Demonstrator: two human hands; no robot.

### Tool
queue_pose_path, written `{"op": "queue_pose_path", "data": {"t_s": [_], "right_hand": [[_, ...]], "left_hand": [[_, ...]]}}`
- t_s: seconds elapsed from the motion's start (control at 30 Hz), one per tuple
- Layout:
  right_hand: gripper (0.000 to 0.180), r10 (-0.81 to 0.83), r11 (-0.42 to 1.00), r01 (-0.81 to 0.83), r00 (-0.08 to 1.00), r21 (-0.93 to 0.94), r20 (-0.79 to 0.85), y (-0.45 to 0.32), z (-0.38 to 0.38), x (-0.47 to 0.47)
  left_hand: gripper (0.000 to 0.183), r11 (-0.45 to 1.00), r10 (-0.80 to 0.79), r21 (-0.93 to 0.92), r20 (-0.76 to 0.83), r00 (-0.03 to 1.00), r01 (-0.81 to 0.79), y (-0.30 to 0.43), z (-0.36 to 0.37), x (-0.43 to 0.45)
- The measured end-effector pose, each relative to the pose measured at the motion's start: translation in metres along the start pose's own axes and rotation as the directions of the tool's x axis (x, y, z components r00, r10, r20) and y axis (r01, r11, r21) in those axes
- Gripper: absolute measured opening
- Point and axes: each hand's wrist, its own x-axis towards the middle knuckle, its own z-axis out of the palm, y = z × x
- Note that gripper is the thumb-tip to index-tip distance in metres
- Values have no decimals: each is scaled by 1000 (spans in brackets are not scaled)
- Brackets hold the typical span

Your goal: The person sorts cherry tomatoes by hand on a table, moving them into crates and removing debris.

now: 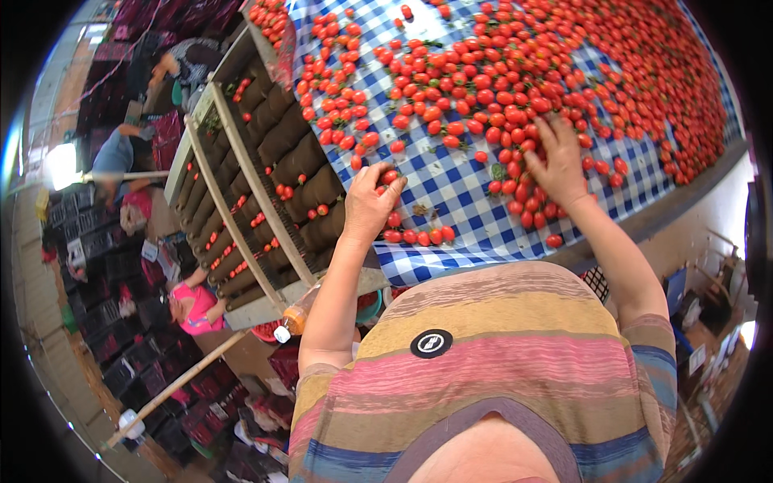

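Observation:
Small oval cherry tomatoes [531, 78] lie in a broad spread on a blue-and-white checked cloth [453, 187], heaped most thickly at the far right. My left hand [367, 205] is at the cloth's left edge, its fingers curled around a couple of red tomatoes [389, 177]. A short row of tomatoes [424, 237] rests just below that hand. My right hand [558, 166] lies palm down with fingers spread, touching the tomatoes at the near side of the pile. Bits of green leaf and a dry brown scrap [419, 210] are scattered among the fruit.
Left of the cloth is a roller conveyor [296, 163] with wooden rails [259, 181] and scattered tomatoes. A bottle of orange liquid [296, 319] stands by my left forearm. Several people, one in a pink top [198, 308], are beyond, near stacked dark crates [121, 338].

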Motion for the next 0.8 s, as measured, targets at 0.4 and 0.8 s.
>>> {"op": "queue_pose_path", "data": {"t_s": [0.4,0.8], "right_hand": [[43,-102,-699,-634,546,331,832,-79,25,38],[34,297,-722,-311,667,618,683,-6,-10,6]], "left_hand": [[26,944,322,95,-52,945,-316,45,40,109],[13,787,400,482,76,913,-385,5,77,143]]}}
